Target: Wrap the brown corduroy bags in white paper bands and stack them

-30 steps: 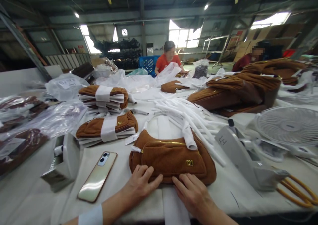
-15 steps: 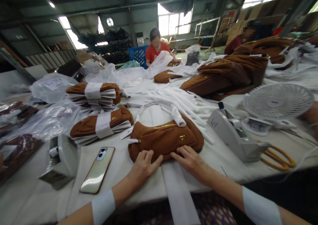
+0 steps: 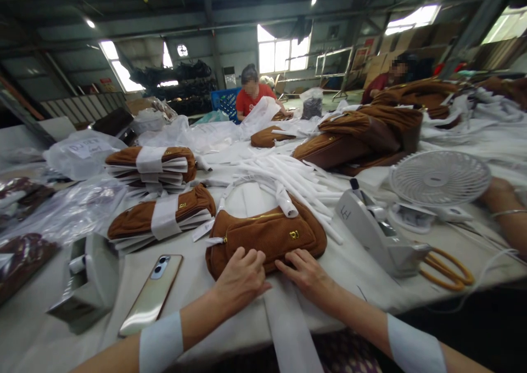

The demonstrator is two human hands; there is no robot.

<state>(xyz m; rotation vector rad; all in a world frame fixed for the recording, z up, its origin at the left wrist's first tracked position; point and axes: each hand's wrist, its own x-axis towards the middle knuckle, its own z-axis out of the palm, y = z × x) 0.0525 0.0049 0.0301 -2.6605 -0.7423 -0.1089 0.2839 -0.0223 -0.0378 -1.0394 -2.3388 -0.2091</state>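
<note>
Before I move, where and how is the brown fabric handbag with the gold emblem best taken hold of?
Probably by the white-wrapped curved strap, from above on the far side: it arches away from the brown fabric handbag, leaving an open loop. The near edge looks less handy, since the left hand and right hand are on it.

The bag [image 3: 249, 237] looks matt cloth, its logo [image 3: 293, 234] glossy metal.
</note>
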